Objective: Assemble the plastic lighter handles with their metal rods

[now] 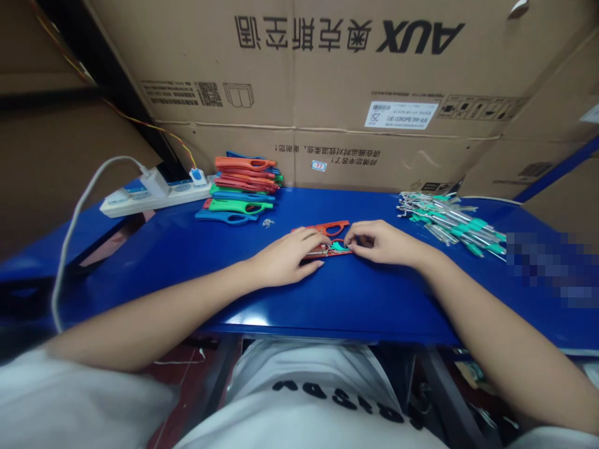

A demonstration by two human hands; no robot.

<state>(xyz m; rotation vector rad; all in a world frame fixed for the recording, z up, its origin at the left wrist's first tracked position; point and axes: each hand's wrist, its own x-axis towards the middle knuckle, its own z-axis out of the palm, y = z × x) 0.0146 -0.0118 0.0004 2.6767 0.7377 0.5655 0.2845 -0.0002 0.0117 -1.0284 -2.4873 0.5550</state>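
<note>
An orange lighter casing half (344,252), of the long-nosed kind, lies on the blue table in front of me. Inside it sit a silvery tube and a teal inner part (337,246). My left hand (290,255) lies over the casing's left end, its fingers curled onto it and the thumb along the near side. At the handle end, my right hand (374,242) is closed in a pinch at the teal part; its fingertips partly hide what they grip. Just behind lies another orange casing half (334,227), partly covered by my left hand.
Stacked orange, green and blue lighter casings (243,187) stand at the back left, beside small metal pieces (268,223). A white power strip (159,198) with plugs is further left. Silvery tube assemblies with teal parts (452,221) lie right. A cardboard wall (327,81) closes the back.
</note>
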